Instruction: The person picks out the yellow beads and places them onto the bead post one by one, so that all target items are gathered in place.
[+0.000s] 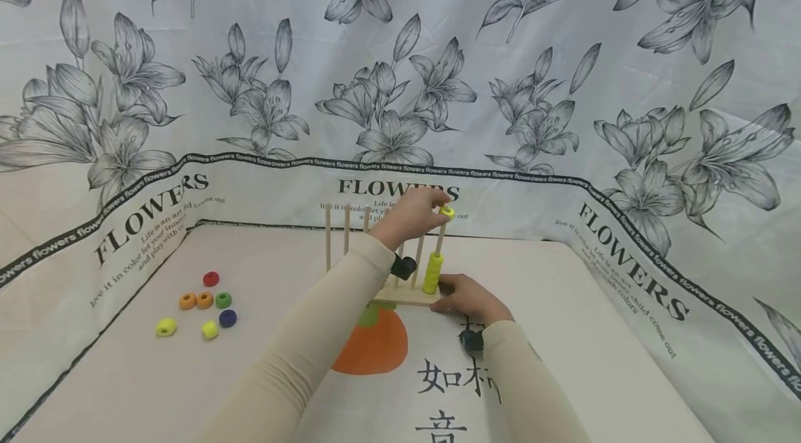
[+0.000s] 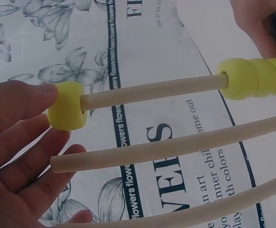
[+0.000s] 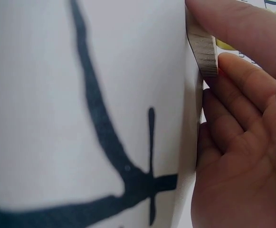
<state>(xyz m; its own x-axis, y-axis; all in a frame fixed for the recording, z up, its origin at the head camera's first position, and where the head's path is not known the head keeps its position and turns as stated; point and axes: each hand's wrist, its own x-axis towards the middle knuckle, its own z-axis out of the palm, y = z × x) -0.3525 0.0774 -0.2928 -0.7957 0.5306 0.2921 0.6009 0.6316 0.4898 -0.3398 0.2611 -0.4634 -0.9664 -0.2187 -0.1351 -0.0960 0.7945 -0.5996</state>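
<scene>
- Yellow bead (image 1: 447, 212) right up at the tip of the right-end rod (image 1: 441, 240), and you have it in your left hand (image 1: 413, 215), thumb and fingers clamped on it
- Close in from the left wrist: the rod's end runs into the bead, how deep I cannot tell, and a long bare stretch of wood separates it from the stack of yellow beads (image 1: 433, 273) low on that same rod
- Your other left fingers are spread behind the tip of the neighbouring rod (image 2: 171, 142); touching or apart, I cannot tell
- Down low, your right hand (image 1: 466, 298) is clamped on the end of the wooden base (image 1: 407, 295), thumb on one side, fingers on the other, just beside the stack
- More upright rods (image 1: 328, 238) stand in a row to the left, some partly hidden by your left sleeve (image 1: 325, 318)
- Out on the left of the table (image 1: 263, 269), well apart from the rods, loose beads: one red bead (image 1: 211, 279), two orange beads (image 1: 204, 300), one green bead (image 1: 223, 300), one blue bead (image 1: 228, 318), and two loose yellow beads (image 1: 209, 330) nearest you
- Between your arms, an orange fruit print (image 1: 375, 345), dark characters (image 1: 441, 377) to its right
- Behind it all, a curtain (image 1: 532, 206) printed with grey lilies and the word FLOWERS
</scene>
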